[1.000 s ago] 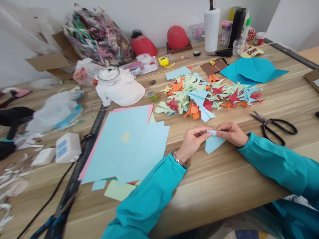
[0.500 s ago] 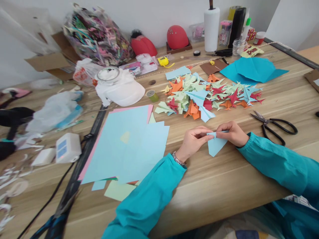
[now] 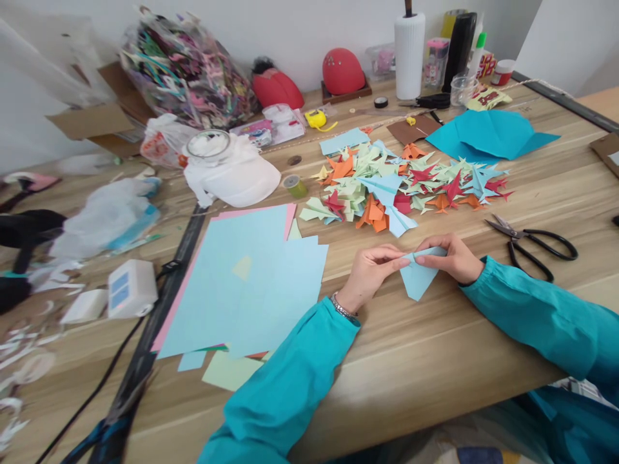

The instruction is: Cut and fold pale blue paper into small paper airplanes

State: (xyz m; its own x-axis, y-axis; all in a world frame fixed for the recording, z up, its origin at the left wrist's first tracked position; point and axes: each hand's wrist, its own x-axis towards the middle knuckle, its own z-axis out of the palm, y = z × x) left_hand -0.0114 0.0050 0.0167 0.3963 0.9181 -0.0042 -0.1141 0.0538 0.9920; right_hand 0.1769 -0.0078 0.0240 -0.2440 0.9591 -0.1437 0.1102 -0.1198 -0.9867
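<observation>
A small light-blue folded paper [image 3: 418, 277] hangs between my two hands, its pointed end toward me. My left hand [image 3: 372, 270] pinches its upper left corner between thumb and fingers. On the upper right edge, my right hand [image 3: 452, 258] is closed in a pinch, thumb in front. Just beyond my hands lies a heap of folded paper planes [image 3: 382, 187] in green, orange, red and blue. Left of my left hand are stacked sheets of light-blue paper [image 3: 242, 283], with pink edges showing beneath.
Black-handled scissors [image 3: 529, 241] lie partly open to the right of my right hand. A turquoise folded paper [image 3: 493, 136] rests at the back right. Green paper pieces [image 3: 232, 370] stick out below the stack. A white box-shaped device [image 3: 133, 288] stands at the left beside a black table edge.
The folded paper has tilted slightly, and more of its upper right edge shows above my right thumb. My hands have shifted only a little.
</observation>
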